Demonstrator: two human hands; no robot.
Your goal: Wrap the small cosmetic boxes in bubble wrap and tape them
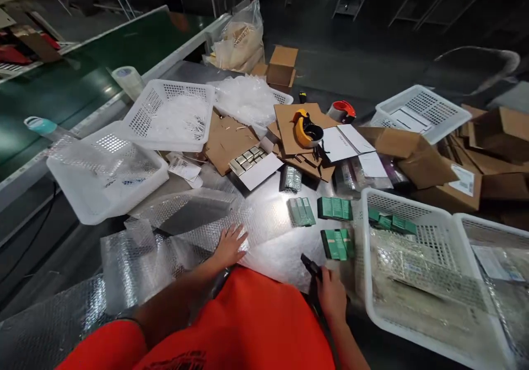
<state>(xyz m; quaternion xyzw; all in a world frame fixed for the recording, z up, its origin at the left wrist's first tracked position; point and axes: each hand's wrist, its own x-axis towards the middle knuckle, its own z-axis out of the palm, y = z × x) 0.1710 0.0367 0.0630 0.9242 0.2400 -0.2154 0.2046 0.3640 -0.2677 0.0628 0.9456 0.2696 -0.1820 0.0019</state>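
Observation:
My left hand [230, 246] lies flat with its fingers spread on the bubble wrap [165, 251], which stretches over the left part of the metal table [270, 248]. At the table's front edge my right hand [332, 293] is closed around a black tool [311, 265], whose tip points up and to the left. What kind of tool it is, I cannot tell. Just beyond my right hand lie bundles of small green boxes [338, 244], with another green bundle [334, 208] behind them and one in clear wrap [301, 212] to the left.
White baskets [366, 248] with wrapped packs stand at the right, others [82, 210] at the left. Farther back are a yellow tape dispenser [305, 130] on cardboard, a box of small metallic items [248, 160], open cartons [430, 166] and a green conveyor [103, 61].

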